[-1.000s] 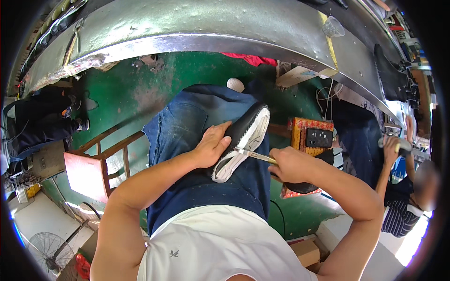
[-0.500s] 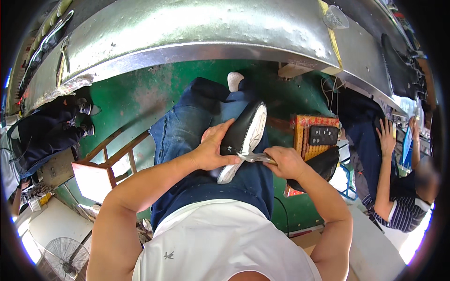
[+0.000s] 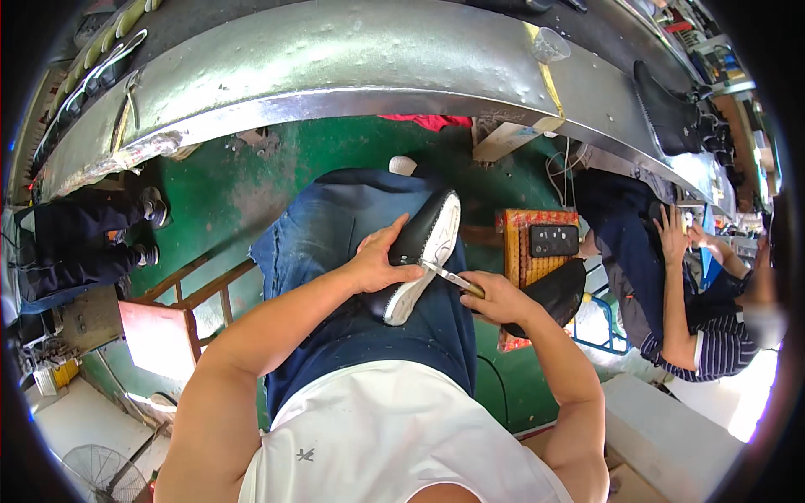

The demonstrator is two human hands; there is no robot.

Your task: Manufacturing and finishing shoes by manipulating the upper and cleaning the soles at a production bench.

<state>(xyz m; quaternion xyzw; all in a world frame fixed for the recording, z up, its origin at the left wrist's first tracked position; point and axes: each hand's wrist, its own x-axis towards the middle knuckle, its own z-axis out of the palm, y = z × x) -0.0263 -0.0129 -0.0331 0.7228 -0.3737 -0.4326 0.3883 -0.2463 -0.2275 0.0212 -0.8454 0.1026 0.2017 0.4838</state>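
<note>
A black shoe upper (image 3: pixel 411 228) with a pale, puckered underside (image 3: pixel 440 230) lies tilted across my lap, toe pointing away. My left hand (image 3: pixel 375 261) is closed round its left side, the thumb resting near the edge at mid-length. Metal pliers (image 3: pixel 450 277) are in the grip of my right hand (image 3: pixel 493 297), on the right of the shoe. Their jaws meet the edge of the pale underside close to my left thumb. Whether they pinch the material there is too small to tell.
A metal-topped bench (image 3: pixel 335 63) runs across the far side, a clear cup (image 3: pixel 550 45) on it. At right, a phone (image 3: pixel 553 241) lies on a woven seat beside a black shoe upper (image 3: pixel 558 293). A person (image 3: pixel 683 277) sits beyond. A wooden stool (image 3: pixel 159 334) stands left.
The pliers have turned so that their handles slant down to the right more steeply; their jaws stay at the shoe's edge. My left hand keeps its hold. The whole view has shifted slightly.
</note>
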